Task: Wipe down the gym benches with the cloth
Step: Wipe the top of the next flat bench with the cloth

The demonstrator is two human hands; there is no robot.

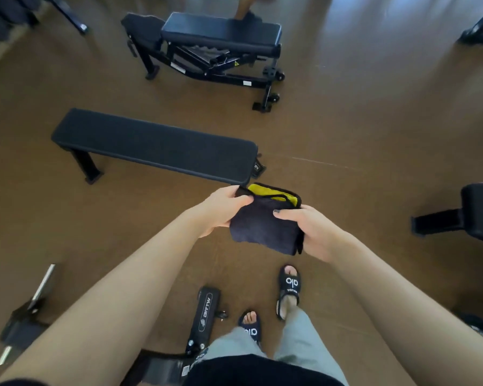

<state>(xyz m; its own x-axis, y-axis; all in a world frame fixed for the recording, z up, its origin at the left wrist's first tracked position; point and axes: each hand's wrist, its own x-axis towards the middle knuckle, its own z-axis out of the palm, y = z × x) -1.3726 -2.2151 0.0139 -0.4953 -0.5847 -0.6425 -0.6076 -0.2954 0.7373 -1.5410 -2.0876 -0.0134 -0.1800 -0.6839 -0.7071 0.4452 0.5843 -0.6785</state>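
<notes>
Now, cloth (262, 227): folded, dark with a yellow inner face showing at the far edge, held in the air between both hands, just short of the near right end of the flat bench.
Left hand (223, 208): gripping the cloth's left edge, thumb on top, fingers curled underneath.
Right hand (313, 232): gripping the cloth's right edge, thumb lying across the dark top face, fingers tucked under.
Flat bench (156, 144): long black pad on black legs, standing on the brown floor (360, 140), running from far left to near right, its right end nearest the cloth.
Adjustable bench (221, 33): beyond the flat bench, black padded top on a black frame with small wheels at its right end.
Third bench (477, 210): to the right of the flat bench, well apart, only partly in view at the edge.
Frame base (205, 316): black metal foot with white lettering, nearer than the flat bench, just beside the left sandal.
Sandals (289, 288): black with white lettering, on both feet, below the cloth, nearer than the flat bench.
Legwear: grey-green, below the sandals in view.
</notes>
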